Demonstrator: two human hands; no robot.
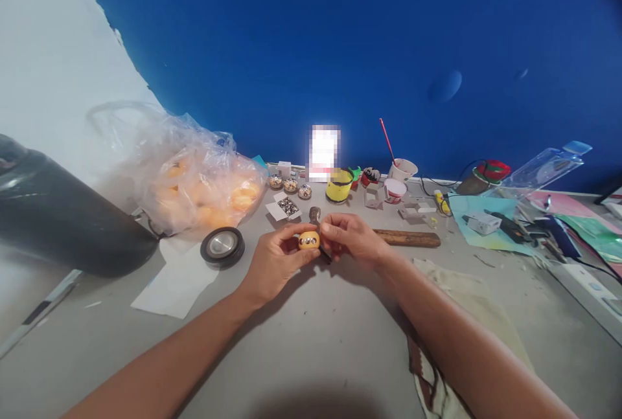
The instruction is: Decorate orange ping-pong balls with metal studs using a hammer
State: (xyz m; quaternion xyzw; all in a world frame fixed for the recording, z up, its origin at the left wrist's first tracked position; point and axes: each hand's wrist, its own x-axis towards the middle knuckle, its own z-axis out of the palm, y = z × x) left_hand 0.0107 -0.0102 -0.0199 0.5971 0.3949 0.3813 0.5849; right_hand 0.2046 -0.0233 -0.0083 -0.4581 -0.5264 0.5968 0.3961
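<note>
My left hand (273, 260) grips a small orange ball (305, 245) between thumb and fingers. A row of shiny silver studs runs across the ball's near side. My right hand (350, 237) is pinched closed at the ball's right side; whatever its fingertips hold, if anything, is too small to make out. Just behind the hands lies a hammer, its metal head (315, 214) upward and its wooden handle (411, 238) stretching right, partly hidden by my right hand. An open white box (287, 207) of silver studs stands beyond my left hand.
A plastic bag of orange balls (204, 189) stands at the left, near a dark cylinder (72, 212) and a black-rimmed round lid (222, 246). Several silver-studded balls (290, 185), a yellow pot (339, 186) and a white cup (404, 169) line the back. A cloth (479, 302) lies right.
</note>
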